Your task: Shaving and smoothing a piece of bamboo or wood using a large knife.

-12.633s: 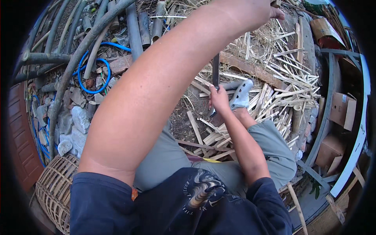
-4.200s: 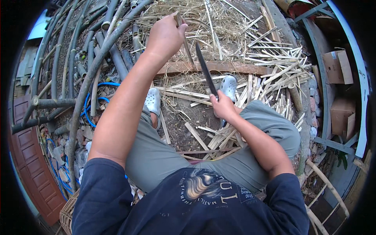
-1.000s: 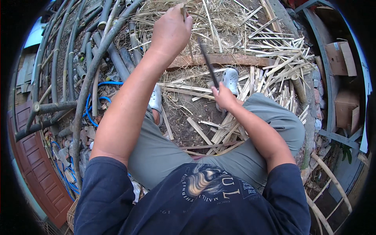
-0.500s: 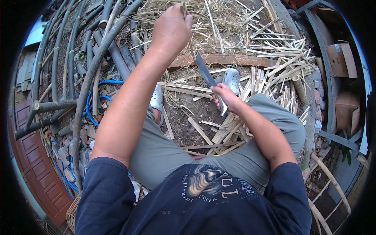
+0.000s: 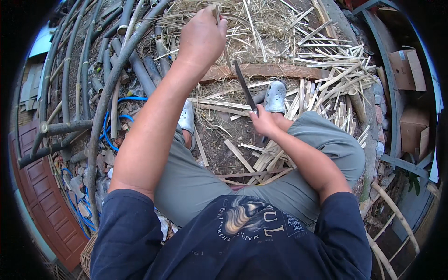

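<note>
My left hand is raised at the top, closed around a thin bamboo strip that hangs down from the fist toward a brown wooden beam. My right hand grips the handle of a long dark-bladed knife, held low between my knees. The blade points up and slightly left, its tip beside the strip's lower end. I cannot tell whether the two touch. Most of the knife's handle is hidden by my fingers.
The brown wooden beam lies crosswise on the ground before my feet. Split bamboo strips and shavings are strewn around it. Bamboo poles and a blue hose are at left; cardboard boxes sit on a shelf at right.
My right hand has turned the knife, so its blade shows narrower, and its tip is a little higher. The left hand with the bamboo strip has barely moved.
</note>
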`<state>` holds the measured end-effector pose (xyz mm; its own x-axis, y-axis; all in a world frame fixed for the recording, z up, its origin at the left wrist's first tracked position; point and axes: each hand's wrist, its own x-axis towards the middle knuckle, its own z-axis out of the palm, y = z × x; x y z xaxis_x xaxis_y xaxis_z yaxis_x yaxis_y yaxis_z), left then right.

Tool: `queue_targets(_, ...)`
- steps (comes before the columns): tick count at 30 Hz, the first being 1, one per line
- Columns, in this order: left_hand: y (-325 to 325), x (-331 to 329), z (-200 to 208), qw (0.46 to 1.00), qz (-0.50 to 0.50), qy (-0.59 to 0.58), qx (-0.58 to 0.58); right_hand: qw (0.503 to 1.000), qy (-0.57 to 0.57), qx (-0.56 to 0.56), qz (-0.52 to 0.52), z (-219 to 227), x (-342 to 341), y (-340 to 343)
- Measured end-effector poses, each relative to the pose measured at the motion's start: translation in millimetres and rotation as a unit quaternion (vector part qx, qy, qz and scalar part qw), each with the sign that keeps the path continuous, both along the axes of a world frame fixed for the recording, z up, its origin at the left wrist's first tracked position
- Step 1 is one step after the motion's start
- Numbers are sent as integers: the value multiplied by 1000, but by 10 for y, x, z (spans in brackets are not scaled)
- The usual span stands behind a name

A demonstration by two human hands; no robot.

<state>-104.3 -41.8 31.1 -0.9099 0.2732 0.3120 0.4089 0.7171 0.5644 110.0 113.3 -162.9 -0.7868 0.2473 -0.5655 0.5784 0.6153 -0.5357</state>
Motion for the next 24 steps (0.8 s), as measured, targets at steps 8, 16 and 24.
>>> queue_targets(8, -59, 53, -22, 1000, -12, 22, -4, 980, 190, -10, -54, 288, -101, -72)
queue_targets(16, -49, 145, -44, 999, -17, 45, 15, 999, 27, 28, 16, -79, -33, 70)
queue_targets(24, -138, 194, -65, 998, -31, 53, 28, 998, -39, -45, 34, -55, -114, 50)
